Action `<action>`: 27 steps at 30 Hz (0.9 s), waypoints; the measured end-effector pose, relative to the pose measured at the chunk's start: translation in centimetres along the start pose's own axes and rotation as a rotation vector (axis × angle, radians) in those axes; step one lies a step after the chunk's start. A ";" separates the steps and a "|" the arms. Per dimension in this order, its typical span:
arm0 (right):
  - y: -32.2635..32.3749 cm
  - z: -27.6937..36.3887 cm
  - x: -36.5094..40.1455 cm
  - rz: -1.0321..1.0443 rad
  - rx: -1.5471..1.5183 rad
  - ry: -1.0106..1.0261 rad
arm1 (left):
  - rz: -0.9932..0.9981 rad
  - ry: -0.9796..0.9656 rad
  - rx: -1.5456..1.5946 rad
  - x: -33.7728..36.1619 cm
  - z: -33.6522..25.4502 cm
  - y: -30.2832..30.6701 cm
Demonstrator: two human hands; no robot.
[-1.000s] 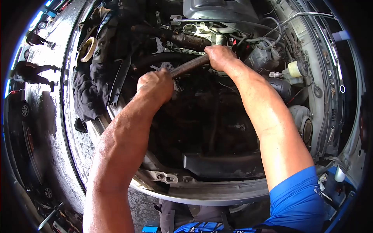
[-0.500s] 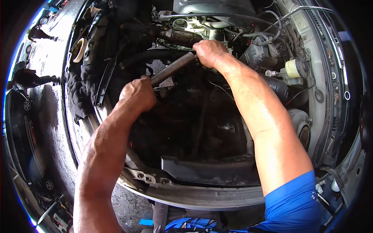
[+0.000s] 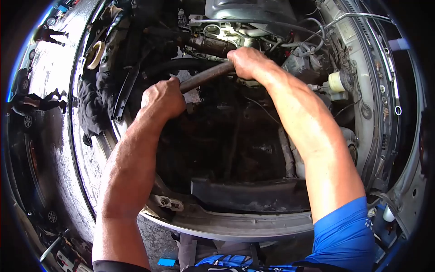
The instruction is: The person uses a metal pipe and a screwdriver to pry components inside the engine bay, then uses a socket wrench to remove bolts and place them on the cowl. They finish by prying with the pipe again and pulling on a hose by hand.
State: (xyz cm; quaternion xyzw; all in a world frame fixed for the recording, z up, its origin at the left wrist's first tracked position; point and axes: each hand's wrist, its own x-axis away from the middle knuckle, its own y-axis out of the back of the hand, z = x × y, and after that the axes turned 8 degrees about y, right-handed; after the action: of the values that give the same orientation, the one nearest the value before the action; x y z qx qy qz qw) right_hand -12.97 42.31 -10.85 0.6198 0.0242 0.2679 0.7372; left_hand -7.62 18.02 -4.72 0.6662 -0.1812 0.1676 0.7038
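Observation:
A long, rusty-brown metal pipe (image 3: 206, 77) slants up to the right across the engine bay between my two hands. My left hand (image 3: 164, 97) is wrapped round its lower left end, thumb on top. At the upper right end, my right hand (image 3: 248, 62) is closed in a fist; the fingers hide that end of the pipe. Just beyond my right hand lies a dark, grimy cylindrical engine part (image 3: 212, 45), with a black hose (image 3: 181, 65) running below it.
A grey engine cover (image 3: 249, 11) sits at the back, a yellowish reservoir (image 3: 337, 82) at right. Dark cloth (image 3: 95, 104) and a tape roll (image 3: 95, 54) lie along the left side. The front crossmember (image 3: 240, 224) runs near my body. Another person (image 3: 34, 103) stands far left.
The pipe has swung to a flatter slant, its right end now running into my right fist. My left hand has shifted slightly up and right, and the view has moved a little.

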 end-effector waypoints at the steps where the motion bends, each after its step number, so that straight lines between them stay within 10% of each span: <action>1: -0.2 0.0 0.2 0.006 -0.001 -0.005 | 0.028 -0.010 0.012 0.1 -0.1 0.1; 16: -2.6 -1.0 0.1 -0.158 0.063 0.215 | 0.154 -0.040 -0.054 -0.6 0.4 0.1; 27: -2.3 -0.9 -0.3 -0.160 0.225 0.297 | 0.604 -0.418 0.018 1.5 -2.4 -3.0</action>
State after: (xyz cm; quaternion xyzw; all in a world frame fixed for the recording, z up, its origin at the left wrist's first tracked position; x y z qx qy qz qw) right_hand -12.70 42.79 -13.27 0.6479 0.2117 0.2924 0.6707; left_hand -4.84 20.29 -6.73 0.6087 -0.5079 0.2296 0.5646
